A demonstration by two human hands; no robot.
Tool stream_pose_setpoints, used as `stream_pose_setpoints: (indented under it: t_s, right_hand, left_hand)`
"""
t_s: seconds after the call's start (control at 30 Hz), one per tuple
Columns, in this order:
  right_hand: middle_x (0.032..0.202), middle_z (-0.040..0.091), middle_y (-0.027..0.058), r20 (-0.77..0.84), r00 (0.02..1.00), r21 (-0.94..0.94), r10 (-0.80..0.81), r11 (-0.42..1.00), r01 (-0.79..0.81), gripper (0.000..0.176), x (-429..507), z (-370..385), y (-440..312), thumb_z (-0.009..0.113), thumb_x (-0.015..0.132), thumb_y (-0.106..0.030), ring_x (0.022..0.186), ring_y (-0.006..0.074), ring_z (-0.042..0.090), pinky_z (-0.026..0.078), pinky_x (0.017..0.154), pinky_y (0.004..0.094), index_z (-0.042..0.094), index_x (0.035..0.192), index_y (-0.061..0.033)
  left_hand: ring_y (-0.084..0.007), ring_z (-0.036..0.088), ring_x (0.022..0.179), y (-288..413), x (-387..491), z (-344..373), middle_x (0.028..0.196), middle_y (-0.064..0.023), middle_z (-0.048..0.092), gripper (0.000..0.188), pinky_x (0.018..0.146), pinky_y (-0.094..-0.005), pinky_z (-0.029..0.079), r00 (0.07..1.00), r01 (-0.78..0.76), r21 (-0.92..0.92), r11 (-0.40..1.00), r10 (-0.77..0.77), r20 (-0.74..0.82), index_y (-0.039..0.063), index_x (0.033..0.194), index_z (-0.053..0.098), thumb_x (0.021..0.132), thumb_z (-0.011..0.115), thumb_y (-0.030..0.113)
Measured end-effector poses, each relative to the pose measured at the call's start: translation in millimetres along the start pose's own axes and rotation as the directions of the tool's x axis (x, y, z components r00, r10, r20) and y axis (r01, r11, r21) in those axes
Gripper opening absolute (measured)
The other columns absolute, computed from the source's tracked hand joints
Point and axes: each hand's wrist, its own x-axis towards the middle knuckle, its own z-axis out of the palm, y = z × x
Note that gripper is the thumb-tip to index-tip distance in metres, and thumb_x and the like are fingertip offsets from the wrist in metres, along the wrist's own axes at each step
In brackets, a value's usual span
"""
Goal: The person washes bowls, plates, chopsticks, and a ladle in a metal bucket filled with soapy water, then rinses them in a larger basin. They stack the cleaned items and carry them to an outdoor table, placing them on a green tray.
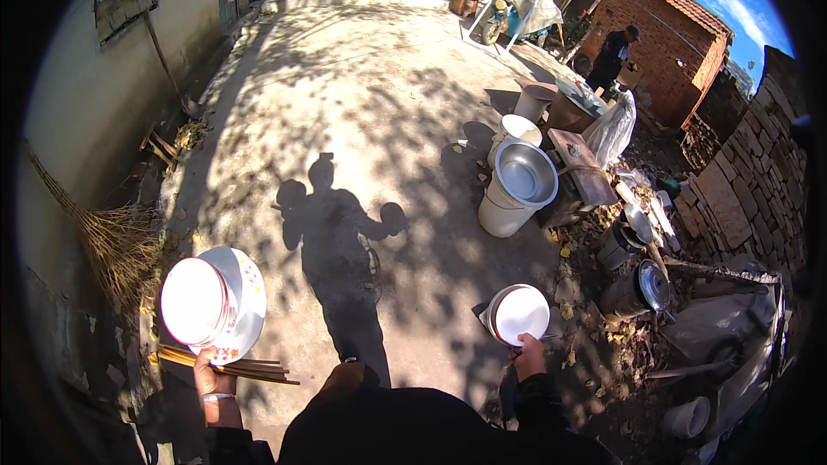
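My left hand [212,376] is closed around a bundle of chopsticks [258,371] and the edge of a white patterned plate [252,300]. Stacked white bowls [195,301] with red rims rest against that plate. At the right, my right hand [530,358] grips a small stack of white bowls [522,314] by its near edge. Ahead of it stands a white bucket [501,212] with a metal basin [526,172] on its top; another white bucket [519,130] is just behind.
A twig broom [119,239] leans at the left wall. On the right are a plank [585,168], a lidded metal pot [636,290] and a stone wall [736,194]. A person [614,58] stands by the brick shed [659,45]; a covered vehicle [517,13] is parked farther back.
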Motion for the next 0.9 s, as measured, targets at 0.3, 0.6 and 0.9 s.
stream_pose_setpoints:
  t_s: [0.3,0.6,0.9]
  right_hand:
    - [0.049,0.04,0.0069,-0.119,0.98,-0.308,-0.159,0.944,0.115,0.016,129.7,60.1,-13.1,0.048,0.072,-0.02,0.038,0.019,0.04,0.036,0.035,0.0305,0.046,0.077,-0.0055]
    - [0.059,0.051,0.0101,0.08,0.967,-0.526,-0.241,0.814,0.246,0.013,337.6,265.9,-121.7,0.051,0.066,-0.01,0.05,0.02,0.05,0.039,0.04,0.0322,0.052,0.074,0.0005]
    - [0.055,0.044,0.0094,-0.007,1.0,-0.34,-0.025,0.94,0.021,0.023,490.6,558.3,-247.6,0.053,0.066,-0.008,0.039,0.0184,0.042,0.032,0.033,0.0302,0.047,0.085,0.0019]
  left_hand:
    - [-0.0291,0.053,0.088,-25.2,220.8,157.1,0.096,-0.0149,0.056,0.037,0.082,-0.0423,0.042,0.99,0.031,-0.029,0.999,-0.026,0.137,-0.002,0.097,0.05,0.061,0.048,0.003]
    - [-0.0301,0.054,0.088,-101.8,423.2,324.1,0.097,-0.014,0.056,0.04,0.081,-0.0443,0.042,0.982,0.058,-0.03,0.998,-0.052,0.183,0.001,0.098,0.05,0.058,0.052,0.004]
    - [-0.0279,0.055,0.084,-155.7,620.6,457.1,0.092,-0.0129,0.058,0.037,0.078,-0.0388,0.044,0.989,0.029,0.006,1.0,-0.029,0.142,0.0,0.096,0.051,0.059,0.052,0.006]
